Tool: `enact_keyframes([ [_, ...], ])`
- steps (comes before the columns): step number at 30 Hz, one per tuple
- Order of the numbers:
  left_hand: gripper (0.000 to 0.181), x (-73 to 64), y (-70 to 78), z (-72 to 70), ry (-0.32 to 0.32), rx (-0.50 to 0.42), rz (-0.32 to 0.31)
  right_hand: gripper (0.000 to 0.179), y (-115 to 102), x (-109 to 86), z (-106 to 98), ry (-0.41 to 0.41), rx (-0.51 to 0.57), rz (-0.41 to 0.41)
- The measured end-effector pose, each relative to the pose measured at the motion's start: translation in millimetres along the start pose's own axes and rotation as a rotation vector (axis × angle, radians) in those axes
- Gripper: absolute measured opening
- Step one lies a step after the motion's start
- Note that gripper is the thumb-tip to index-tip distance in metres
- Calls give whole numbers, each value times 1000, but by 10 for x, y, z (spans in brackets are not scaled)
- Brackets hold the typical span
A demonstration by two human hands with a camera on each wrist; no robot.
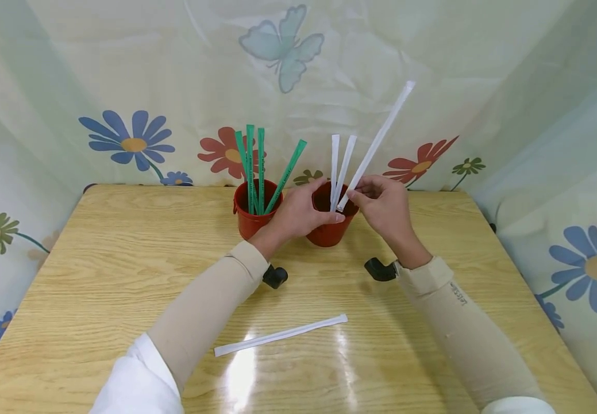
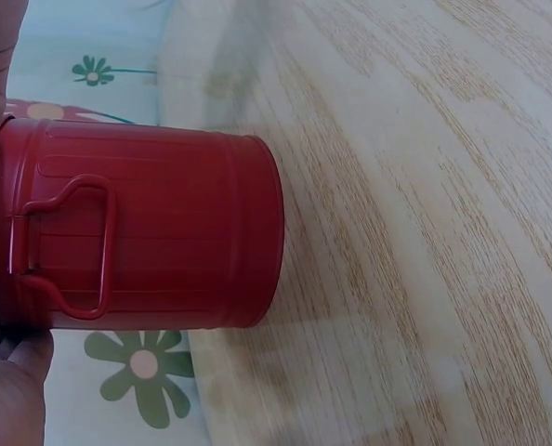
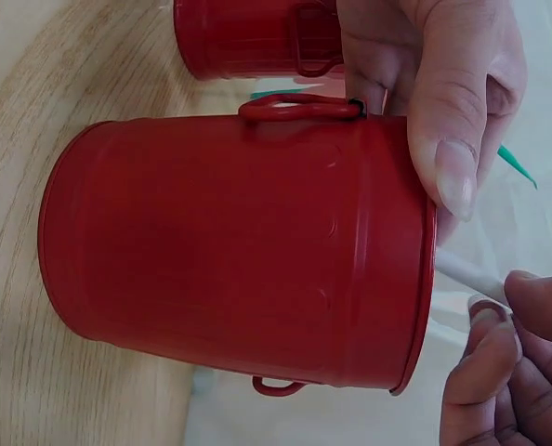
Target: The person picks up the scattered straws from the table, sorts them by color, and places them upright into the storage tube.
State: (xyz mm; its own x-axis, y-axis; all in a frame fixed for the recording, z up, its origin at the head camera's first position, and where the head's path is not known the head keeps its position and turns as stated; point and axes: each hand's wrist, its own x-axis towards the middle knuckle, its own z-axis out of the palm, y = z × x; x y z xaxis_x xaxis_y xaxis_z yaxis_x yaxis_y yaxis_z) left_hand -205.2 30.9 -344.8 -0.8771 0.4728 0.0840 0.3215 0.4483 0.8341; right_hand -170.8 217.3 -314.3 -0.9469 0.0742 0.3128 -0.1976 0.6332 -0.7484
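My left hand [image 1: 300,213] grips the rim of the right-hand red bucket [image 1: 329,236], thumb on the near side. Two white paper-wrapped straws [image 1: 334,155] stand in that bucket. My right hand [image 1: 387,210] pinches another white wrapped straw [image 1: 383,132] near its lower end. This straw leans up to the right, its bottom end at the bucket's mouth. In the left wrist view the bucket's wire handle [image 2: 107,246] hangs on its side. The right wrist view has the left thumb [image 3: 453,163] on the rim and the pinched straw [image 3: 471,276] beside it.
Close by on the left, a second red bucket [image 1: 249,224] holds several green wrapped straws [image 1: 250,167]. One more white wrapped straw [image 1: 280,335] lies on the wooden table [image 1: 122,276] near the front. A flowered curtain [image 1: 184,69] hangs behind the table.
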Motion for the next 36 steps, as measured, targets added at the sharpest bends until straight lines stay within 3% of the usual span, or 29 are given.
enact_keyframes([
  [10, 88, -6, 9, -5, 5, 35, -15, 17, 22, -44, -40, 24, -89, -10],
  [19, 88, 0, 2, 0, 19, 36, 7, 12, 50, -341, -36, -60, -76, -113],
  [26, 82, -5, -1, 42, 15, 11, 27, 8, 80, -730, 47, -274, -114, -202],
  [36, 88, -6, 8, 6, 17, 35, -37, 12, 114, -1148, 303, -671, -144, -312],
])
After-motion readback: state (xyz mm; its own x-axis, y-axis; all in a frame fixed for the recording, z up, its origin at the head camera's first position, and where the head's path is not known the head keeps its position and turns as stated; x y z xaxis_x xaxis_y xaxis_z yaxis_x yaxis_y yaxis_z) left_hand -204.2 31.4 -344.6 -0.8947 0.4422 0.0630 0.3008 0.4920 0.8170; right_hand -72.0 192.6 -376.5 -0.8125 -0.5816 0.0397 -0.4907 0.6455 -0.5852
